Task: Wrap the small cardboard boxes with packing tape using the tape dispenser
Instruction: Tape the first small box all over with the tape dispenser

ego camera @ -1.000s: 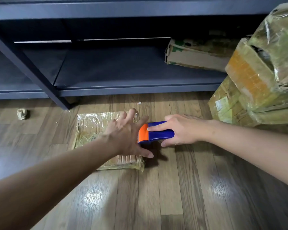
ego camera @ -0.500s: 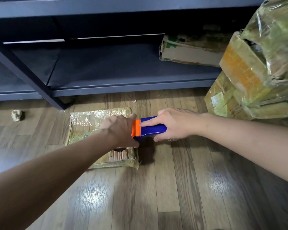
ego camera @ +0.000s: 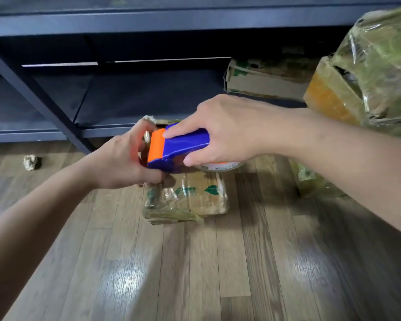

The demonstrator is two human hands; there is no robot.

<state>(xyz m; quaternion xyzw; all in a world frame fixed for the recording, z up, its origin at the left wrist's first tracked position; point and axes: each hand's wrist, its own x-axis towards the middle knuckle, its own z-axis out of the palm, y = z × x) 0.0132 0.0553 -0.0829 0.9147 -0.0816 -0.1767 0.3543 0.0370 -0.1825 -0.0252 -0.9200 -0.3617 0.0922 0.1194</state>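
The small cardboard box (ego camera: 190,200) is on the wooden floor (ego camera: 195,262), approx. in the middle of the view, just in front of the dark shelf unit (ego camera: 125,100). It is covered w/ shiny clear tape, and green leaf prints show on the face turned to the camera. Its near edge is down on the floor. It seems tipped up, but how much I cannot tell, as the hands hide the upper part. The left hand (ego camera: 125,163) holds the box at its left side, fingers curled round the edge. The tape dispenser (ego camera: 178,147), blue w/ an orange front strip, is over the top of the box, its orange end just beside the left hand. The right hand (ego camera: 229,130) grips the dispenser from above, index finger stretched along the blue body toward the orange part, thumb below. Under this hand shows a bit of the tape roll (ego camera: 220,166) w/ white core. Whether the dispenser touches the box is not clear. At right stands a stack of taped boxes (ego camera: 368,77), and a low taped box (ego camera: 315,184) is on the floor below the right forearm. One more carton (ego camera: 264,82) lies on the bottom shelf, behind the right hand. Far left on the floor, well apart, is a small crumpled wad (ego camera: 30,162).
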